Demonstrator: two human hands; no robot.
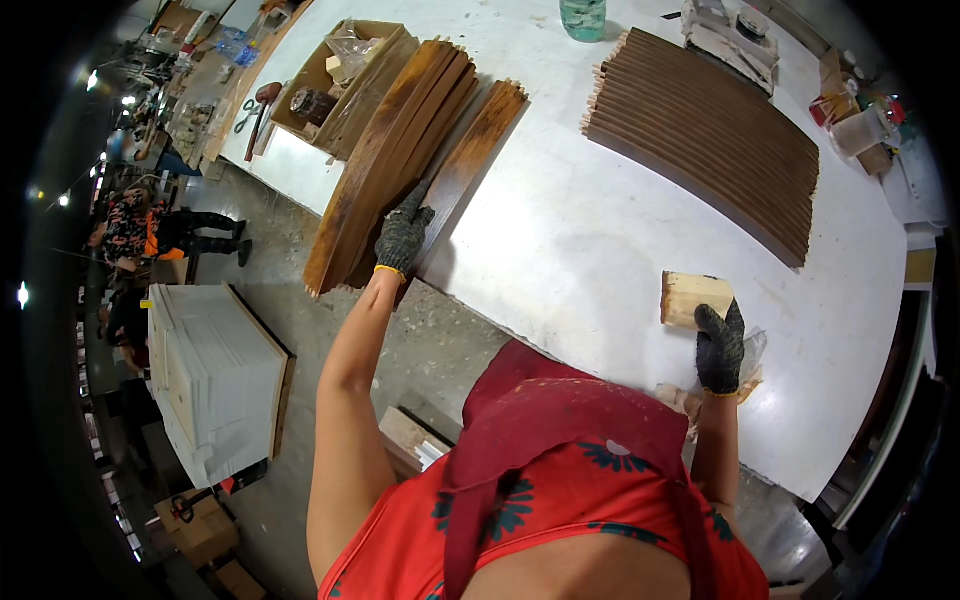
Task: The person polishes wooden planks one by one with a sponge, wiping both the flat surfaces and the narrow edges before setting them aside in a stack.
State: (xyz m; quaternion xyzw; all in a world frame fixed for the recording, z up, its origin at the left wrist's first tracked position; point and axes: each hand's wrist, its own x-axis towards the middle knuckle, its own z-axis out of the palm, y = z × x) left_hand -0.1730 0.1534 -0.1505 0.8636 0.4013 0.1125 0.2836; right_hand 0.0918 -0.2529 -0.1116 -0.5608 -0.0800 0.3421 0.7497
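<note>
My left hand (403, 237), in a dark grey glove, grips the near end of a long stained wooden slat (470, 160) that lies at the edge of the white table (590, 240). That slat rests beside a stack of similar brown slats (385, 150). My right hand (720, 345), also gloved, presses on a pale wooden block (692, 297) near the table's front edge, with crumpled clear plastic (752, 350) under it.
A wide row of dark slats (710, 130) lies fanned across the far right of the table. A cardboard box (335, 75), scissors (247, 113) and a green jar (583, 17) stand at the back. A white stacked pallet (215, 375) sits on the floor at left; a person (170, 232) crouches beyond.
</note>
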